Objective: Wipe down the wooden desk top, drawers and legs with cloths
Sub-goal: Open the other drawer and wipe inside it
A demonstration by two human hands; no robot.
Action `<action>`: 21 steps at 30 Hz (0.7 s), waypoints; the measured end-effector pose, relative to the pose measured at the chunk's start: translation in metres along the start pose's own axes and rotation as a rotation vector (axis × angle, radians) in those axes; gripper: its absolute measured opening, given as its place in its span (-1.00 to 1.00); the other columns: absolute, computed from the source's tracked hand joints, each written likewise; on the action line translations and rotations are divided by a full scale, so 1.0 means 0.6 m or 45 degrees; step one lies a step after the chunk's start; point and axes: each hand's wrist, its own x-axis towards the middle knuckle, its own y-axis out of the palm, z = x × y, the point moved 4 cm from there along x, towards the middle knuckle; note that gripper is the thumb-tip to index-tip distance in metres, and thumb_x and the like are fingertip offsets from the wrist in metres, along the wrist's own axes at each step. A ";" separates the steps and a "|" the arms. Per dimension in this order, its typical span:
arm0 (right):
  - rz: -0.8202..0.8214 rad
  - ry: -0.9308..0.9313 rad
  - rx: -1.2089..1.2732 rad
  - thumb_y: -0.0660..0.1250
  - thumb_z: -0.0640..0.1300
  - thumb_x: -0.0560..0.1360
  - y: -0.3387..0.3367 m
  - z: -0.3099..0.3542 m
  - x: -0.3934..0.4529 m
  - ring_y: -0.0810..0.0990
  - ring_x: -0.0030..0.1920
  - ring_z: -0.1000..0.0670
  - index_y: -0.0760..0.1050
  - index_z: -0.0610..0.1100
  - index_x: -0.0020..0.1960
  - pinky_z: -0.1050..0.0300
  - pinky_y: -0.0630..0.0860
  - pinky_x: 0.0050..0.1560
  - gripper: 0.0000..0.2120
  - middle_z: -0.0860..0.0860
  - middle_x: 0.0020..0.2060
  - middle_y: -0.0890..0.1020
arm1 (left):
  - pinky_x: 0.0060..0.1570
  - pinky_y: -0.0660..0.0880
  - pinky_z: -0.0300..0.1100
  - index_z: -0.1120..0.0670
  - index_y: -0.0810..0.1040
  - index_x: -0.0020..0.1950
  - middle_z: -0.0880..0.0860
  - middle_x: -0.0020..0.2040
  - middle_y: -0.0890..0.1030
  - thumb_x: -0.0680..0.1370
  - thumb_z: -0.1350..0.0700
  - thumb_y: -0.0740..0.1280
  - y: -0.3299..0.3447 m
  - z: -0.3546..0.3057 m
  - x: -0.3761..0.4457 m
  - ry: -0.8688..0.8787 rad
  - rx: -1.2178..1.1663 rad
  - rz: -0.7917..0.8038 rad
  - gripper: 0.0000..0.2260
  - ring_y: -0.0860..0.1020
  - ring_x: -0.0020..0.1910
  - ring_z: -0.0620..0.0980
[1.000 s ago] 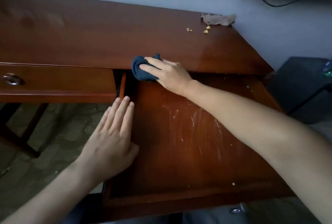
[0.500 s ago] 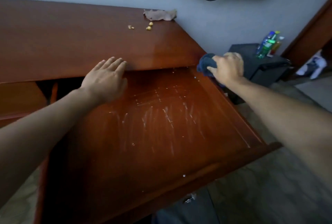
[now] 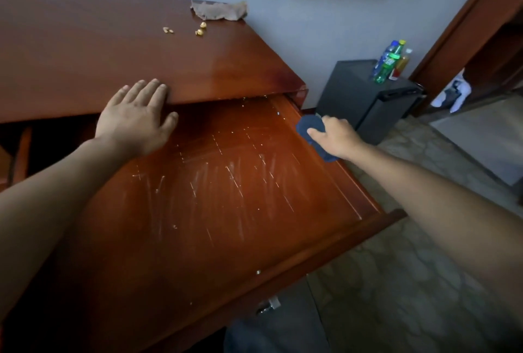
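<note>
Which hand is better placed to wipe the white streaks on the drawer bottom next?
The right hand, probably. It already grips the dark blue cloth at the drawer's right side wall, beside the streaks. The left hand lies flat at the desk top's edge without a cloth.

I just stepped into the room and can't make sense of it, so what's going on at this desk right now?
A person is cleaning a wooden desk with its wide drawer pulled out. The right hand grips a dark blue cloth against the drawer's right side rail. The left hand lies flat on the desk's front edge, fingers straight. The drawer bottom shows pale streaks and specks. A crumpled brown scrap and yellowish crumbs sit near the desktop's back corner.
</note>
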 end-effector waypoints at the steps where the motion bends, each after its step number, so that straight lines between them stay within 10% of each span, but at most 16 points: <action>1: 0.019 0.015 0.001 0.28 0.10 0.63 -0.002 -0.020 -0.022 0.61 -0.05 -0.21 0.43 -0.16 -0.03 0.07 0.37 -0.16 -0.69 -0.17 -0.06 0.61 | 0.63 -0.11 -0.02 0.07 0.03 0.70 0.04 0.70 0.03 0.69 -0.27 -0.04 0.003 -0.001 0.000 -0.002 0.010 -0.009 -0.34 -0.03 0.67 0.03; 13: 0.367 0.107 0.019 0.46 0.05 0.53 -0.046 -0.153 -0.225 0.47 -0.43 0.00 0.41 -0.12 -0.34 0.08 0.27 -0.32 -0.60 0.04 -0.48 0.46 | 0.63 -0.07 -0.01 0.10 0.03 0.69 0.08 0.70 0.04 0.68 -0.20 0.07 -0.002 -0.010 -0.005 -0.040 0.012 0.056 -0.34 -0.02 0.67 0.06; 18: 0.331 -0.207 -0.293 0.49 0.00 0.52 -0.078 -0.085 -0.256 0.55 -0.30 0.09 0.55 -0.05 -0.25 0.03 0.46 -0.24 -0.77 0.07 -0.33 0.57 | 0.63 -0.03 0.02 0.17 0.00 0.68 0.16 0.69 0.01 0.68 -0.11 0.14 -0.018 -0.021 -0.040 -0.049 0.031 0.150 -0.33 -0.03 0.67 0.12; 21: 0.445 -0.350 -0.003 0.47 -0.08 0.55 -0.060 -0.054 -0.312 0.62 -0.18 0.08 0.65 0.05 -0.05 -0.06 0.56 -0.05 -0.97 0.09 -0.19 0.66 | 0.50 0.32 0.06 0.14 0.29 0.58 0.18 0.58 0.35 0.67 -0.04 0.21 -0.061 -0.087 -0.100 0.048 -0.143 0.214 -0.48 0.32 0.55 0.18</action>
